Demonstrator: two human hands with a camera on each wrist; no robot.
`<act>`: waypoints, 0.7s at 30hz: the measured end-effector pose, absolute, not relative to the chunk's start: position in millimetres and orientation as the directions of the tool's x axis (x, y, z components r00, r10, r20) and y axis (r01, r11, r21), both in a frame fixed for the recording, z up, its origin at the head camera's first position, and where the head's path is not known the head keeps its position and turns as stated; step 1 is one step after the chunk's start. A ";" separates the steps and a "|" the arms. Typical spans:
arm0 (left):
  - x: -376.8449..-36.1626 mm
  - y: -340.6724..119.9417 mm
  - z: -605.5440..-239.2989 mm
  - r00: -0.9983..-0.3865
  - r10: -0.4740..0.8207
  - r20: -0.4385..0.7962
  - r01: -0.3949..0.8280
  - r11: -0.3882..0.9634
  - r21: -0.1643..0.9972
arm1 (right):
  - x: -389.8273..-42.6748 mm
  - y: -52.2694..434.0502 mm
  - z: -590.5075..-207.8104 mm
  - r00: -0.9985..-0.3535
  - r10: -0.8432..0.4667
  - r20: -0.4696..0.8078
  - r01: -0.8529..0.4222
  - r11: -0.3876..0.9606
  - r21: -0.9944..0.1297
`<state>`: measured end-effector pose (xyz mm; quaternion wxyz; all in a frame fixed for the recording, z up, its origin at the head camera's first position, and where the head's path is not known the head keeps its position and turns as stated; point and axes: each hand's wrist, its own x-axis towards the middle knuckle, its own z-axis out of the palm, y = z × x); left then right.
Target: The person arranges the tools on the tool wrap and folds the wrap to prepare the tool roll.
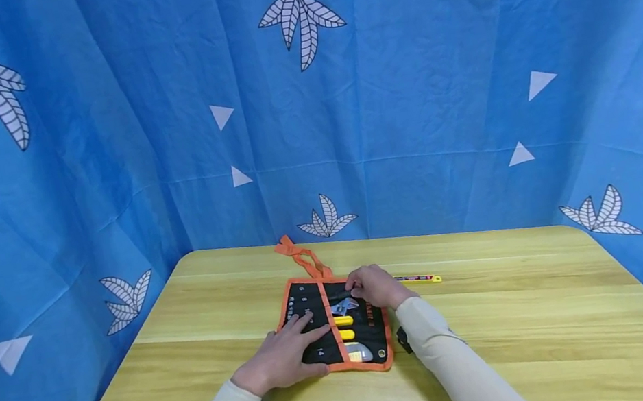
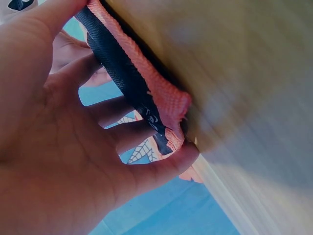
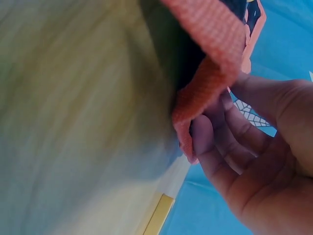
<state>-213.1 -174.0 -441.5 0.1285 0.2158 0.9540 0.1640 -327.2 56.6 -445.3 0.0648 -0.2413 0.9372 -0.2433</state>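
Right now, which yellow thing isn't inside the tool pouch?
The thin yellow strip lying bare on the table, beyond the right hand. The other yellow handles sit inside the pouch.

Right hand (image 3: 254,161) fingers curled on orange fabric edge (image 3: 210,63) (blurred), wooden table (image 3: 73,122) beside

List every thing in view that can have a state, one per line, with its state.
Tool roll: unrolled flat on the table.
Orange strap: loose, untied.
Wrench: lying in the roll.
Left hand: pressing flat on the roll.
Right hand: curled, gripping the roll's top edge.
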 end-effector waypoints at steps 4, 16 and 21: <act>-213.6 -175.0 -442.5 -0.873 0.458 -0.168 0.377 0.852 0.363 | -326.9 53.9 -445.9 -0.875 -0.483 -0.001 -0.423 0.766 -0.484; -213.9 -175.3 -444.7 -0.870 0.463 -0.169 0.381 0.849 0.365 | -325.1 47.6 -446.6 -0.866 -0.500 -0.014 -0.430 0.758 -0.489; -214.8 -175.2 -445.9 -0.869 0.468 -0.163 0.389 0.848 0.360 | -325.2 47.1 -448.0 -0.883 -0.467 -0.040 -0.377 0.759 -0.531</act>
